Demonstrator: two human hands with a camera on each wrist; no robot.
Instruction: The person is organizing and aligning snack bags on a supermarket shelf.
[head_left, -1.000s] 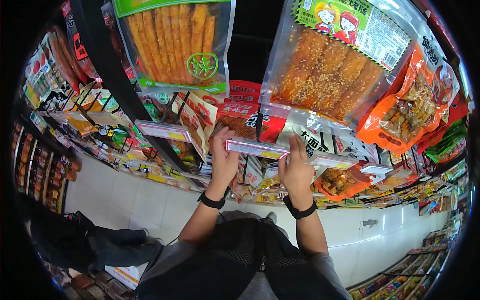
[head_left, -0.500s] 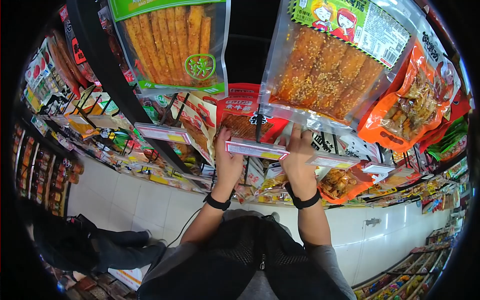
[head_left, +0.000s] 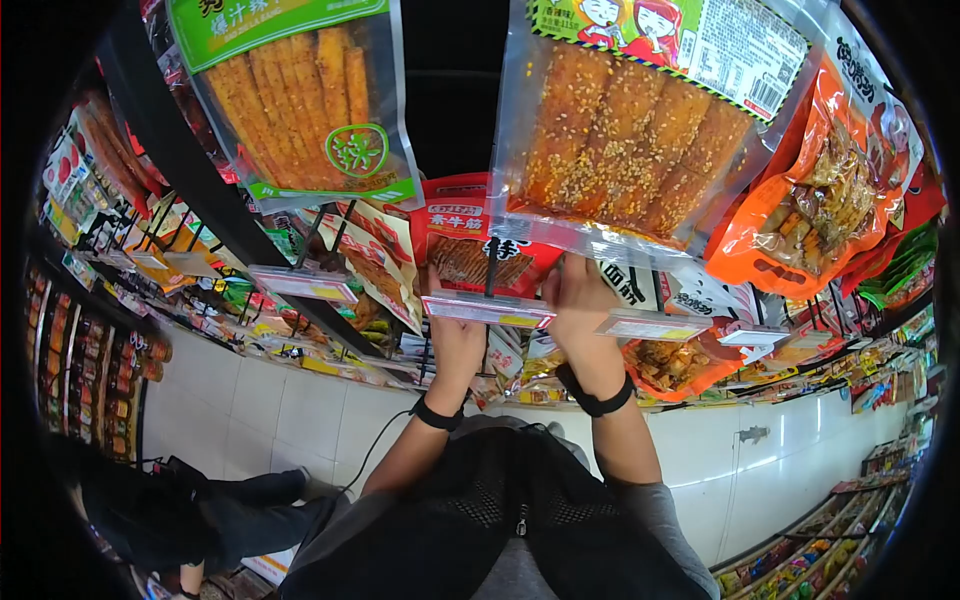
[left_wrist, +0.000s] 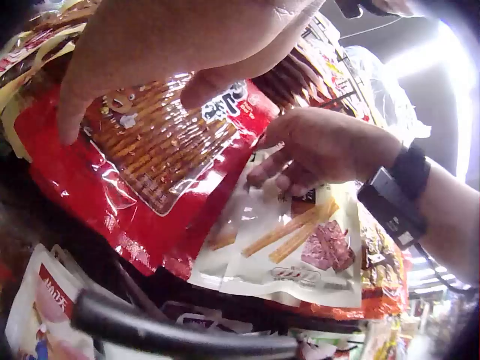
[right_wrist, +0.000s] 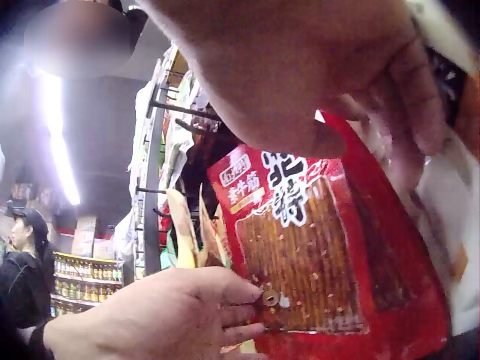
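A red packet [head_left: 455,222] of brown sticks hangs behind a price tag [head_left: 488,310]. My left hand [head_left: 457,345] reaches up at its left; in the right wrist view the left hand's [right_wrist: 169,309] extended fingertips touch the red packet's [right_wrist: 300,255] lower left side. My right hand [head_left: 583,320] is at the packet's right, its fingers partly hidden in the head view. In the left wrist view the right hand [left_wrist: 322,146] has loosely bent fingers over a white packet [left_wrist: 300,244], by the red packet's [left_wrist: 97,187] edge, and the left hand [left_wrist: 180,45] spreads across the red one.
Large packets hang above, one green-edged [head_left: 300,110] and one with sesame-topped pieces [head_left: 625,140]. An orange packet [head_left: 810,220] hangs at the right. Dark hooks [right_wrist: 187,111] stick out from the rack. A person in dark clothes [head_left: 190,510] is at the lower left.
Both hands have moved farther in behind the price tag. My right hand has shifted from the white packet toward the red packet's right side. The hanging packets appear farther left in view.
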